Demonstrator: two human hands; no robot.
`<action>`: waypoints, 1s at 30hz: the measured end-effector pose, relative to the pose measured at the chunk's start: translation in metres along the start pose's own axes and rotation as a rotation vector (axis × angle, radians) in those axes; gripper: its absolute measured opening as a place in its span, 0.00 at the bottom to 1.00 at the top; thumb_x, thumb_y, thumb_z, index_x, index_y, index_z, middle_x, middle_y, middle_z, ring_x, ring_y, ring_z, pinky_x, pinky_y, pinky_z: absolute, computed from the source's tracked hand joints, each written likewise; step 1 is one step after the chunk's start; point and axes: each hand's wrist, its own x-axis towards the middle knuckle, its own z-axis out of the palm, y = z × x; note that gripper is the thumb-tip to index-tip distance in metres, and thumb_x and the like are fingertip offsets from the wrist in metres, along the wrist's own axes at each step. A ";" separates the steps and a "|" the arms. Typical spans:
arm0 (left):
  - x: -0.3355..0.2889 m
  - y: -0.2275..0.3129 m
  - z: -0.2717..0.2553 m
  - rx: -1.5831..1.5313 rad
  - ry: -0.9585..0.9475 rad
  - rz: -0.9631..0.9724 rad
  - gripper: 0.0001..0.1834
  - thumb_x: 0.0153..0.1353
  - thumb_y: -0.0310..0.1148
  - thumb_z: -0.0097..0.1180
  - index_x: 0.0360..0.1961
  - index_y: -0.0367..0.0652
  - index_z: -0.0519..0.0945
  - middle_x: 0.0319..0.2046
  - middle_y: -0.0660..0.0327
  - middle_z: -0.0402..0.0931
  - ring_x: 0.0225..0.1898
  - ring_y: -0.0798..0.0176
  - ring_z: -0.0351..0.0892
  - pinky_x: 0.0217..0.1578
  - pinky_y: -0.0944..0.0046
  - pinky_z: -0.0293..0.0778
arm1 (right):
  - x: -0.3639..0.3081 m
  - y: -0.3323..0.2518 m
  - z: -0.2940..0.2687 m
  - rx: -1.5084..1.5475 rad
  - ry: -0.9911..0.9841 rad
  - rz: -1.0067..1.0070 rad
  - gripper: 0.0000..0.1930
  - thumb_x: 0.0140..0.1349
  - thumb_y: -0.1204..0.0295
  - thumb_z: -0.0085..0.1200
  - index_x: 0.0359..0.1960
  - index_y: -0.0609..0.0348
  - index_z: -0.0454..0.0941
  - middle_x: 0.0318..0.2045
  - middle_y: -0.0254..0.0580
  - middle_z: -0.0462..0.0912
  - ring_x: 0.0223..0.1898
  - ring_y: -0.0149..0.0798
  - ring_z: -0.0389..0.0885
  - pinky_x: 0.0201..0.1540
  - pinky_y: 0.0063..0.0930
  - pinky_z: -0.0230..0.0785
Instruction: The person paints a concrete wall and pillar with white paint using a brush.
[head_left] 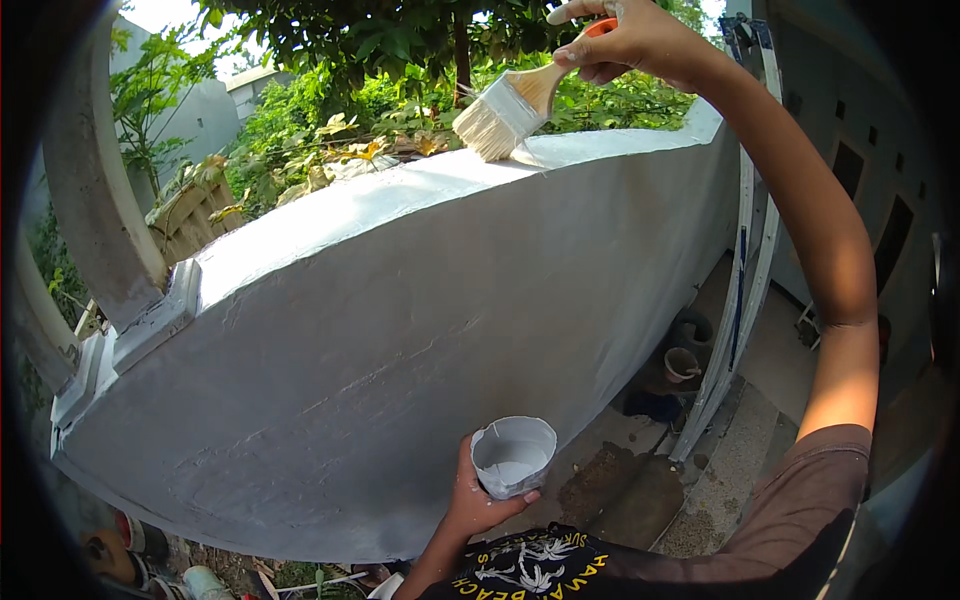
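Raised at the top right, my right hand [635, 45] grips a wide paintbrush [510, 110] by its wooden handle, which has an orange end. Its pale bristles point down and touch the white top [420, 180] of a low wall. Below, close to my body, my left hand [480, 505] is wrapped round a small paint cup [513, 455] with white paint in the bottom and smears down its outside. The cup is held upright, away from the grey face of the wall [420, 330].
A ladder [742, 260] stands to the right, beside a bucket [682, 364] on the ground. Concrete posts [105, 160] rise at the wall's left end. Leafy plants [300, 130] grow behind the wall. Several containers [205, 582] lie at the lower left.
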 end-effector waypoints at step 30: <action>-0.004 -0.003 -0.035 0.023 0.049 -0.006 0.50 0.38 0.33 0.78 0.60 0.39 0.58 0.51 0.52 0.71 0.54 0.58 0.73 0.55 0.58 0.68 | 0.003 0.026 0.048 0.363 0.008 -0.110 0.30 0.57 0.51 0.64 0.51 0.64 0.74 0.40 0.47 0.82 0.41 0.39 0.86 0.46 0.35 0.82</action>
